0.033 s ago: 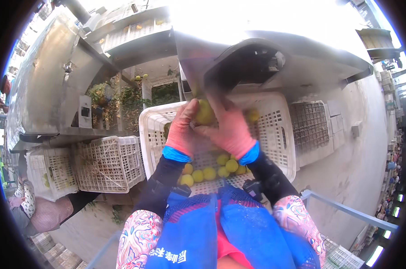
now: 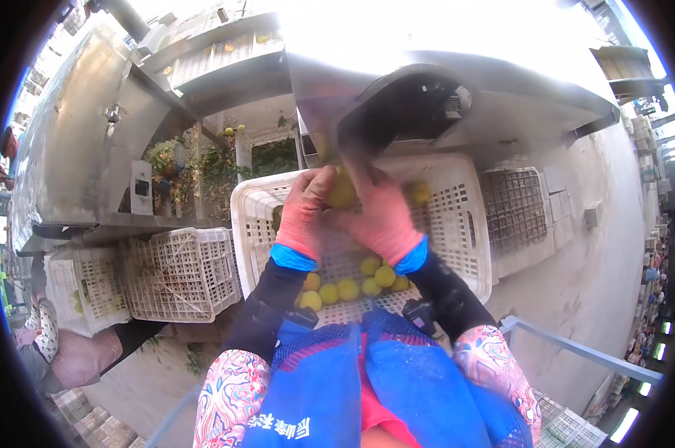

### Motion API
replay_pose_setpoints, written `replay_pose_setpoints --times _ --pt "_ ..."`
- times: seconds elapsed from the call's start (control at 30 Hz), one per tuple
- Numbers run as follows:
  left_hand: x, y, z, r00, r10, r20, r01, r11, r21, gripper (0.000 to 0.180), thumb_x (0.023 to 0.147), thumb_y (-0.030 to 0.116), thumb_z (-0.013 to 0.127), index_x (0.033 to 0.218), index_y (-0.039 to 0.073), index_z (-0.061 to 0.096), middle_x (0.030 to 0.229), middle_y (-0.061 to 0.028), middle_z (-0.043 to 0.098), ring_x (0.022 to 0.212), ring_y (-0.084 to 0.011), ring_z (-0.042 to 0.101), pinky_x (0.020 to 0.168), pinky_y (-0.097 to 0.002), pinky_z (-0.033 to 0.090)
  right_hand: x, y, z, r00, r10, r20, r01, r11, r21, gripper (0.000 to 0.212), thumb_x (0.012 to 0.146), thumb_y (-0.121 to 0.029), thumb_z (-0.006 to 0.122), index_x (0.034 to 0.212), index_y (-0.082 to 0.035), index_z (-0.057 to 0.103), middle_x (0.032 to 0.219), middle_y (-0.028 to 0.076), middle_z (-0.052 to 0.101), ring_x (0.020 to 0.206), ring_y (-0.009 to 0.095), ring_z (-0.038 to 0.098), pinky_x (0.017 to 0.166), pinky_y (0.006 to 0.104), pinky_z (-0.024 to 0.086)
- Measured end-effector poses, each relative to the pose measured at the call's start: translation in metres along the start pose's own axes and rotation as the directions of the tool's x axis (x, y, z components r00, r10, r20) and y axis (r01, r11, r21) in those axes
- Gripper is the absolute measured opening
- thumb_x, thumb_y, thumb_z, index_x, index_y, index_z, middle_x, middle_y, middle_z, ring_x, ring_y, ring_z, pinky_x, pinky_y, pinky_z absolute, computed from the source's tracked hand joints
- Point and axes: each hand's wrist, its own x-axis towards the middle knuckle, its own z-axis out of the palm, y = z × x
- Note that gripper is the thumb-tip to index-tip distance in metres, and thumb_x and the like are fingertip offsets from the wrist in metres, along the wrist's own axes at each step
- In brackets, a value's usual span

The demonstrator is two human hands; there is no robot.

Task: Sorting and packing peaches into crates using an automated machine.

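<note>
Both my hands, in pink gloves with blue cuffs, are close together over a white plastic crate (image 2: pixel 457 216). A round yellow-green fruit (image 2: pixel 342 191) sits between them. My left hand (image 2: pixel 306 213) has its thumb and fingers closed against the fruit's left side. My right hand (image 2: pixel 382 220) is curled round the other side, its fingers partly blurred. Down in the crate, several more yellow-green fruits (image 2: pixel 347 290) lie along the near side. One more fruit (image 2: pixel 419 193) shows beyond my right hand.
A metal machine (image 2: pixel 516 97) with a dark opening (image 2: pixel 397 112) stands just beyond the crate. White crates (image 2: pixel 180 272) sit to the left, near another person's sleeve (image 2: pixel 83 355). A grate (image 2: pixel 515 205) lies at right, a blue rail (image 2: pixel 576 351) nearer. Plants (image 2: pixel 169 153) grow far left.
My hands have barely shifted round the fruit, which looks more blurred. The fruits in the crate have stayed where they were.
</note>
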Motion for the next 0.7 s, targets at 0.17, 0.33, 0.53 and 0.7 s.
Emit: replay_pose_setpoints --times 0.17,0.33,0.53,0.7 --pt "0.0 0.0 0.007 0.963 0.268 0.008 -0.256 0.91 0.327 0.036 0.101 0.033 0.063 0.123 0.004 0.064 0.11 -0.0016 0.067 0.095 -0.0078 0.061 0.083 -0.0247 0.051 -0.001 0.001 0.001 0.985 0.085 -0.15 -0.083 0.996 0.018 0.08 0.071 -0.028 0.083 0.138 0.0 0.051 0.128 0.024 0.06 0.113 0.042 0.06 0.095 0.0492 0.049" --pt "0.007 -0.039 -0.044 0.983 0.145 -0.114 -0.098 0.936 0.339 0.034 0.098 0.026 0.067 0.123 0.004 0.065 0.113 -0.0039 0.068 0.1 -0.012 0.062 0.086 -0.028 0.051 0.017 0.023 -0.001 0.954 -0.04 -0.298 -0.026 0.977 -0.214 0.081 0.066 -0.025 0.086 0.136 -0.002 0.054 0.122 0.021 0.061 0.112 0.042 0.056 0.095 0.0486 0.047" --pt "0.043 -0.126 -0.153 0.927 0.365 -0.089 0.137 -0.108 0.985 0.072 0.078 0.043 0.079 0.139 0.012 0.057 0.134 -0.0207 0.059 0.114 -0.0354 0.062 0.097 -0.042 0.05 0.056 0.08 0.004 0.992 -0.116 -0.043 0.059 0.748 -0.661 0.061 0.076 -0.024 0.079 0.129 -0.002 0.059 0.116 0.018 0.063 0.106 0.04 0.059 0.093 0.0479 0.047" --pt "0.055 -0.149 -0.198 0.943 0.254 -0.215 0.271 -0.213 0.939 0.103 0.073 0.052 0.078 0.157 0.016 0.031 0.149 -0.0243 0.044 0.129 -0.0441 0.051 0.106 -0.0453 0.045 0.037 0.084 -0.006 0.919 -0.186 -0.347 0.038 0.92 -0.391 0.041 0.084 -0.027 0.074 0.118 -0.005 0.068 0.11 0.017 0.067 0.102 0.036 0.064 0.091 0.0457 0.05"
